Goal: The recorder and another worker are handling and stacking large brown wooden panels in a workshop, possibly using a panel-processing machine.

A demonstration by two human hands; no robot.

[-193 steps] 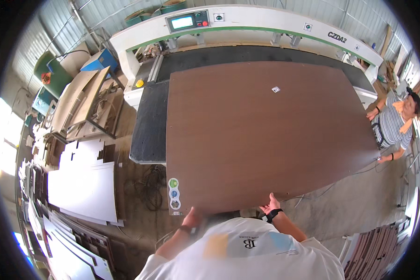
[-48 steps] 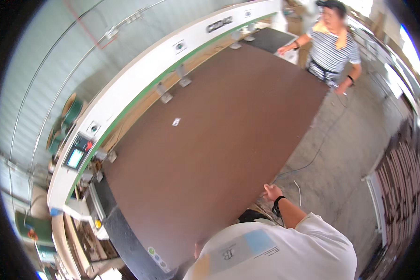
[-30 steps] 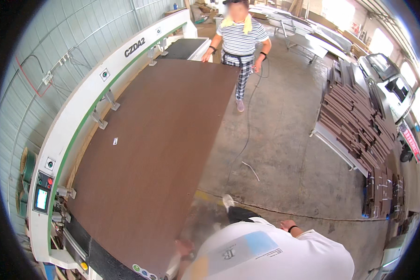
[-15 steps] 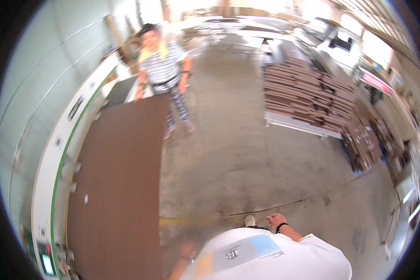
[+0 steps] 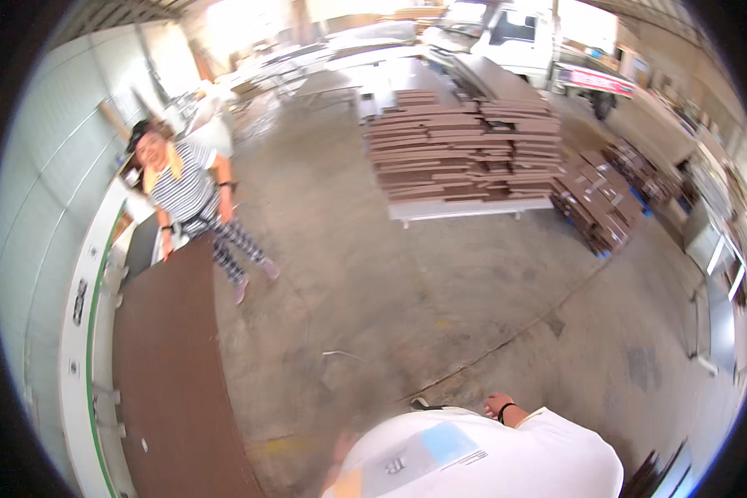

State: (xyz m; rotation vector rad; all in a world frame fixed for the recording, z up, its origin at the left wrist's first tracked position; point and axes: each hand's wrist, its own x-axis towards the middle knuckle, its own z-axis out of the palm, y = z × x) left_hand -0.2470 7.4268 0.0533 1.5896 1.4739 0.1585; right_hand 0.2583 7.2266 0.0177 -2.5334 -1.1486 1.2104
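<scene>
My right hand [image 5: 498, 405] hangs in front of my white shirt [image 5: 506, 448], a dark band on its wrist. Its fingers are loosely bent and a little apart, and I see nothing in them. Low beside the shirt, my left hand [image 5: 344, 446] is smeared by motion, so its fingers do not show clearly. To its left lies the long brown panel [image 5: 178, 382], on a white machine [image 5: 79, 365] with a green edge strip. My left hand is apart from this panel. At the panel's far end another person [image 5: 187, 191] in a striped top rests one hand by its edge.
Stacked brown boards [image 5: 465, 158] rest on a low white platform at the far middle. More brown bundles [image 5: 598, 199] lie to their right on the concrete floor [image 5: 349, 290]. A white truck [image 5: 519, 37] is parked behind. Metal frames [image 5: 718, 290] stand along the right side.
My view has swung to the right, so the panel, machine and other person sit further left. Both my hands remain low beside my body, away from the panel.
</scene>
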